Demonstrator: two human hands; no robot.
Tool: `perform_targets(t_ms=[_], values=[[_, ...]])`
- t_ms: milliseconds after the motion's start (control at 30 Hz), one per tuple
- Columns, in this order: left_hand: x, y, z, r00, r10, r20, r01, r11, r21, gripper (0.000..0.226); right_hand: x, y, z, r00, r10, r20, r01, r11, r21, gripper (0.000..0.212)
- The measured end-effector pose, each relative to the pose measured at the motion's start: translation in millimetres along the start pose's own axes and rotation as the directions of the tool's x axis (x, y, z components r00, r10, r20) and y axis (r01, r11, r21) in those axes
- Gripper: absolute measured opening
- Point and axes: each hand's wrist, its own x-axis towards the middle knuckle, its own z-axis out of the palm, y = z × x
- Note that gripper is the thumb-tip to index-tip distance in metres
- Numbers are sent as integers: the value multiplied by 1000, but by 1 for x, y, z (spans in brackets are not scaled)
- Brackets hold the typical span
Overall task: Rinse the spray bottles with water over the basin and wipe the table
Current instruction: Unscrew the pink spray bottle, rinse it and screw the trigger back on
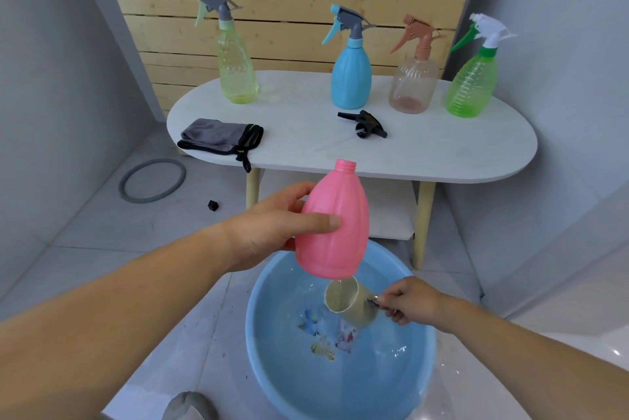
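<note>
The left hand (272, 225) is wrapping its thumb and fingers around a pink ribbed plastic bottle (335, 225), which has no cap, and is holding it upright with its neck open just above a round light-blue plastic basin (258, 351) that is holding water on the floor. The right hand (408, 300) is pinching the handle of a beige plastic cup (347, 300), tilting it on its side over the basin, just under the bottle's base. On the white oval table (442, 147) behind, a yellow-green spray bottle (236, 69), a blue one (350, 75), a clear peach one (412, 82) and a green one (471, 82) are standing in a row, with a loose black spray head (364, 125) and a folded grey cloth (218, 135) lying nearer the front edge.
</note>
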Motion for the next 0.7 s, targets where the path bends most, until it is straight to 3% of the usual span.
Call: perform_targets(t_ms=[200, 533, 700], values=[[-16, 10, -10, 1000, 15, -11, -15, 1000, 8, 68, -55, -55, -30, 983, -183, -23, 184, 979, 92, 25], [-34, 17, -26, 998, -3, -55, 13, 981, 195, 97, -149, -120, -75, 887, -380, -260, 423, 896, 134, 26], [-31, 12, -17, 999, -20, -42, 29, 968, 249, 77, -173, -138, -83, 792, -461, -401, 542, 833, 112, 27]])
